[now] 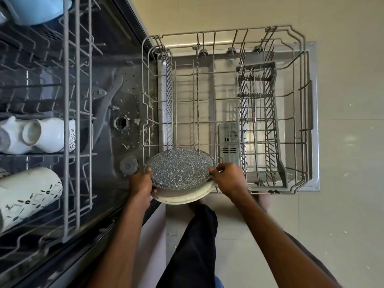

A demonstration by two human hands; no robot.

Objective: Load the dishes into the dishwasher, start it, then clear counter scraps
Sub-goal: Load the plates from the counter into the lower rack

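Note:
A grey speckled plate (181, 167) stands tilted at the near end of the pulled-out lower rack (299, 84), with a cream plate (182, 195) right behind it toward me. My left hand (141, 181) grips the left rims of the plates. My right hand (228, 178) pinches the speckled plate's right rim. Two rack tines poke up in front of the speckled plate's top edge. The rest of the lower rack holds no dishes apart from the cutlery basket (259, 121).
The upper rack (76, 121) on the left carries white mugs (33, 135), a patterned white cup (27, 194) and a blue container (35, 9). Food scraps litter the tub floor (128, 129). The open door (228, 142) lies under the lower rack. My leg (193, 246) stands beside it.

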